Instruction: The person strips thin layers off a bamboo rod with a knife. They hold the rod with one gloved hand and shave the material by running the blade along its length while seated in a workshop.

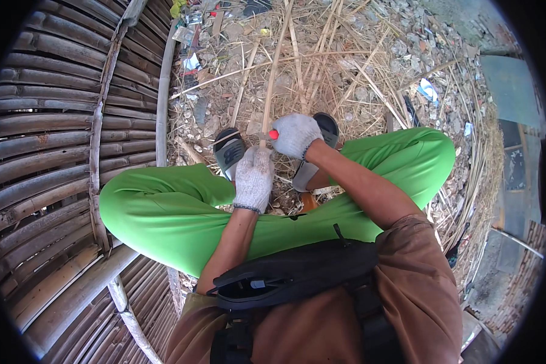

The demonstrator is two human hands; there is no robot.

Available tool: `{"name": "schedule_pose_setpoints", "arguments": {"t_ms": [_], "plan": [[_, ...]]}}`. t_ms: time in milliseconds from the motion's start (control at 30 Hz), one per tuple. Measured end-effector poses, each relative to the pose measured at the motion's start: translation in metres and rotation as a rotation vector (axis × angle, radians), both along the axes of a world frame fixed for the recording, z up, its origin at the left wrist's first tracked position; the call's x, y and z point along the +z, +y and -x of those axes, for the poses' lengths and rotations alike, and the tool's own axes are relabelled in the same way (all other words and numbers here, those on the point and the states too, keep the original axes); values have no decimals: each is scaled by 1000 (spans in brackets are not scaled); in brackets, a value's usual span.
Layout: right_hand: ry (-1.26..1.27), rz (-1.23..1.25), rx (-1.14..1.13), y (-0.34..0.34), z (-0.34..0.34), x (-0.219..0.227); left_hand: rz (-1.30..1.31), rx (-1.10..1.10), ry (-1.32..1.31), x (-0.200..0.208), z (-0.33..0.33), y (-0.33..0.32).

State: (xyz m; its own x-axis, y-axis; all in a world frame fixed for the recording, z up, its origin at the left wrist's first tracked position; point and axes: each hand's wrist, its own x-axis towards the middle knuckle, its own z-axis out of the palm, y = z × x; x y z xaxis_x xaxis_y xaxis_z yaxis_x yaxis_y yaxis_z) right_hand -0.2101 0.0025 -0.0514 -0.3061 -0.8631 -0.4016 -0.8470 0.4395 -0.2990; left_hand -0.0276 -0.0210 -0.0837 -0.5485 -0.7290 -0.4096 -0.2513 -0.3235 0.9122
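My left hand [254, 176], in a white knitted glove, is closed around a pale bamboo strip [271, 91]. The strip runs away from me over the littered ground, between my sandalled feet. Just to the right, my right hand [297, 137] in a matching glove is closed on a tool with a red handle end [273, 134]. A thin grey piece seems to reach from that red end across the strip; it is too small to tell its shape. The two hands are close together, low between my bent knees.
A bamboo slat wall [54, 133] rises close on my left. Dry straw and split strips [327, 54] lie ahead among rubble and litter. More long strips [467, 188] are heaped at the right. A black bag [297, 273] hangs across my front, above green trousers [164, 218].
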Motion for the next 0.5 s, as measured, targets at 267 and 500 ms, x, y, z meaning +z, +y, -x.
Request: {"name": "schedule_pose_setpoints", "arguments": {"t_ms": [267, 500], "plan": [[40, 41, -99, -6, 23, -4, -523, 132, 134, 57, 9, 12], [65, 19, -74, -4, 29, 0, -549, 110, 131, 57, 2, 20]]}}
